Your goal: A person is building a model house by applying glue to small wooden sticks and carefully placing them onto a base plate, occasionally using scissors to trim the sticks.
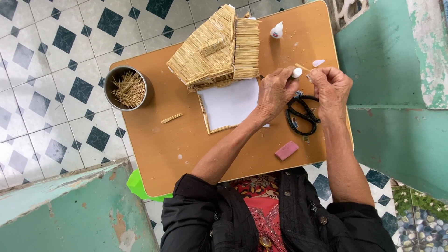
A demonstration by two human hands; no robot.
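Left hand [276, 91] pinches small white glue bottle [297, 73], right hand [330, 86] pinches thin pale wooden stick [303, 67], both above black scissors [302, 114] at right of brown counter [186, 140]; best dab glue sparingly, keeping stick steady.

On the desk [163, 154], the tin [128, 87] of sticks stands far left, with the stick house [217, 49] to its right and the card [229, 103] just before the house. The scissors [302, 114] lie right of the card, beneath both hands, with the eraser [286, 150] nearer the person and a small bottle [276, 31] behind.
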